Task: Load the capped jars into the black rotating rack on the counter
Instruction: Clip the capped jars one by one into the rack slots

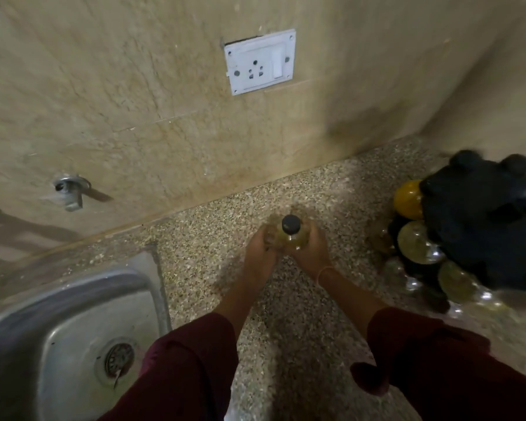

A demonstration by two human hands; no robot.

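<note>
- A jar point(290, 235) with a black cap point(291, 223) stands upright over the middle of the speckled counter point(213, 214), yellowish inside.
- The left hand point(260, 253) wraps its left side, the right hand point(312, 250) its right; fingers of both are curled closed around the glass.
- The black rack point(486, 226) sits well apart to the right, with at least 3 jars lying in its left face.
- A steel sink point(58, 329) lies at lower left.
</note>
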